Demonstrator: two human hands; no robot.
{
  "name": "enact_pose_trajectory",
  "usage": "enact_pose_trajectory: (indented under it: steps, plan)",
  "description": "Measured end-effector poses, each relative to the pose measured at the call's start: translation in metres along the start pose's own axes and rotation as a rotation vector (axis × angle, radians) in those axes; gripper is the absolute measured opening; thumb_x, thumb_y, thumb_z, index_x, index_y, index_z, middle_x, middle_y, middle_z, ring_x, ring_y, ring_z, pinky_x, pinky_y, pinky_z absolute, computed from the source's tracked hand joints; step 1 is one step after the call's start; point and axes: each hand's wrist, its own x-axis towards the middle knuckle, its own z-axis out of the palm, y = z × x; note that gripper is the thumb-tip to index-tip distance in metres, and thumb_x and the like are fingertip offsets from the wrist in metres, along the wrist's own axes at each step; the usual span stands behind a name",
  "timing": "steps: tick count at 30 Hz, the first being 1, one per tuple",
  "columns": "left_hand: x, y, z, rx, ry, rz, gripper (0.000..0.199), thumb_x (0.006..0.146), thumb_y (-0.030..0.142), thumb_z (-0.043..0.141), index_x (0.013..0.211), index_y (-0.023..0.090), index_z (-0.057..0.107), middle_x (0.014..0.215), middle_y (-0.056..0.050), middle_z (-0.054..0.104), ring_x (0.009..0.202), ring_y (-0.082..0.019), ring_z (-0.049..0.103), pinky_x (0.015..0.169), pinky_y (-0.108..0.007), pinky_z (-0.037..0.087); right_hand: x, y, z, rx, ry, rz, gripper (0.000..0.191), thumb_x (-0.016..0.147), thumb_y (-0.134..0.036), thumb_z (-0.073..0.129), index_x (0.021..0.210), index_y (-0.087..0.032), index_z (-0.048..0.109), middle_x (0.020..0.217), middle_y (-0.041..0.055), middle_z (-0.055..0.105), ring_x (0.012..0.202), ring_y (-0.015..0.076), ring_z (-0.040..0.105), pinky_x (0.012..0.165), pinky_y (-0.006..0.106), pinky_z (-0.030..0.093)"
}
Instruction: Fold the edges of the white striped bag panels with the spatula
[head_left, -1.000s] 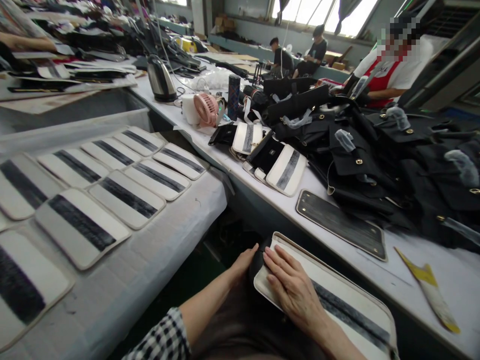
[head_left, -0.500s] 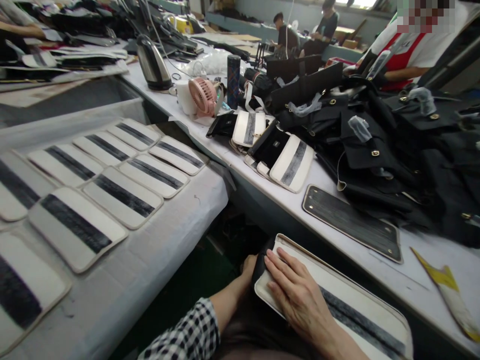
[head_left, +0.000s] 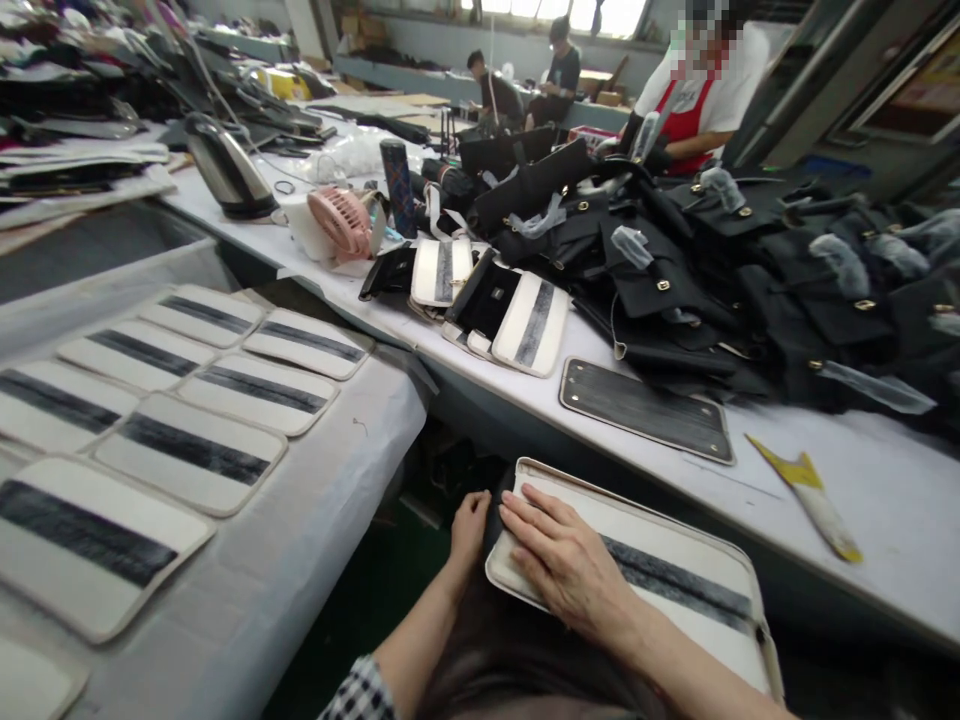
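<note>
A cream bag piece [head_left: 675, 540] with a dark stripe down its length and a raised rim rests across my lap. My right hand [head_left: 562, 560] lies flat on its left end, fingers stretched out and close together. Folded black material [head_left: 496, 520] shows at that end. My left hand [head_left: 470, 525] is closed at the edge of this black material, its fingertips partly hidden. Rows of similar striped cream panels [head_left: 191, 452] lie on the covered table [head_left: 322, 500] to the left.
On the white table [head_left: 795, 530] ahead are a dark rectangular panel [head_left: 646, 408], a yellow-and-white tool [head_left: 808, 497], two striped bag pieces [head_left: 531, 325] and a heap of black bags [head_left: 675, 270]. Farther back stand a pink fan [head_left: 341, 222], a kettle [head_left: 229, 170] and a person in a red apron [head_left: 686, 110].
The view has swung right, so the tables and bags sit farther left. My right hand stays flat on the bag piece; my left hand stays at its black end.
</note>
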Motion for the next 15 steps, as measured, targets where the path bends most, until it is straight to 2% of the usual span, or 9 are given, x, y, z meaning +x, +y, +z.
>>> enact_pose_trajectory:
  steps: [2, 3, 6, 8, 10, 11, 13, 15]
  plan:
    - [-0.003, 0.015, -0.004, -0.016, 0.048, 0.092, 0.059, 0.088, 0.061, 0.051, 0.127, 0.018, 0.057, 0.14, -0.014, 0.052, 0.129, -0.029, 0.049, 0.109, -0.044, 0.038, 0.001, -0.001, -0.004, 0.078, 0.022, 0.019, 0.04, 0.099, -0.024, 0.046, 0.139, -0.016, 0.051, 0.146, 0.0046, 0.046, 0.137, 0.0275, 0.035, 0.113, 0.047, 0.038]
    - [-0.006, 0.025, -0.006, -0.017, 0.021, 0.152, 0.058, 0.088, 0.06, 0.052, 0.13, 0.021, 0.055, 0.143, -0.011, 0.05, 0.132, -0.028, 0.046, 0.11, -0.041, 0.037, 0.001, -0.002, -0.006, 0.122, 0.039, 0.026, 0.04, 0.099, -0.023, 0.048, 0.138, -0.016, 0.053, 0.144, 0.0049, 0.048, 0.137, 0.0274, 0.036, 0.114, 0.047, 0.037]
    - [-0.018, 0.05, -0.005, 0.036, -0.19, 0.272, 0.053, 0.086, 0.047, 0.062, 0.134, 0.026, 0.054, 0.145, -0.005, 0.05, 0.135, -0.026, 0.043, 0.115, -0.039, 0.033, 0.005, -0.001, -0.012, 0.303, 0.102, 0.045, 0.035, 0.096, -0.02, 0.05, 0.13, -0.019, 0.06, 0.137, 0.0046, 0.055, 0.135, 0.0254, 0.039, 0.118, 0.044, 0.031]
    - [-0.024, 0.059, -0.001, 0.105, -0.273, 0.274, 0.053, 0.087, 0.044, 0.063, 0.136, 0.027, 0.053, 0.144, -0.004, 0.051, 0.135, -0.026, 0.043, 0.117, -0.039, 0.03, 0.007, 0.002, -0.015, 0.526, 0.114, 0.091, 0.029, 0.096, -0.021, 0.052, 0.12, -0.022, 0.068, 0.13, 0.0029, 0.061, 0.134, 0.0246, 0.042, 0.118, 0.043, 0.028]
    - [-0.028, 0.06, 0.002, 0.162, -0.271, 0.252, 0.054, 0.088, 0.045, 0.06, 0.138, 0.029, 0.05, 0.145, -0.003, 0.05, 0.136, -0.026, 0.043, 0.117, -0.04, 0.031, 0.008, 0.006, -0.019, 0.866, 0.16, 0.229, 0.024, 0.094, -0.032, 0.057, 0.109, -0.022, 0.074, 0.119, 0.0037, 0.067, 0.127, 0.0266, 0.05, 0.114, 0.044, 0.033]
    - [-0.027, 0.059, 0.002, 0.195, -0.266, 0.249, 0.055, 0.088, 0.046, 0.059, 0.14, 0.03, 0.048, 0.146, -0.003, 0.049, 0.137, -0.026, 0.042, 0.116, -0.04, 0.031, 0.007, 0.009, -0.023, 1.059, 0.226, 0.321, 0.027, 0.091, -0.039, 0.061, 0.105, -0.021, 0.075, 0.114, 0.0053, 0.07, 0.121, 0.028, 0.055, 0.109, 0.045, 0.039]
    - [-0.024, 0.059, -0.001, 0.298, -0.246, 0.283, 0.057, 0.089, 0.047, 0.058, 0.141, 0.03, 0.045, 0.148, -0.003, 0.047, 0.138, -0.027, 0.04, 0.116, -0.042, 0.033, -0.001, 0.016, -0.035, 1.378, 0.445, 0.46, 0.038, 0.084, -0.049, 0.068, 0.102, -0.017, 0.076, 0.106, 0.0097, 0.072, 0.107, 0.0291, 0.063, 0.097, 0.044, 0.048]
    - [-0.018, 0.065, -0.005, 0.486, -0.219, 0.421, 0.055, 0.088, 0.046, 0.059, 0.139, 0.03, 0.046, 0.148, -0.004, 0.046, 0.137, -0.028, 0.04, 0.115, -0.045, 0.032, -0.021, 0.027, -0.051, 1.483, 0.688, 0.496, 0.041, 0.082, -0.051, 0.071, 0.1, -0.014, 0.076, 0.1, 0.0121, 0.073, 0.095, 0.0274, 0.068, 0.086, 0.04, 0.053]
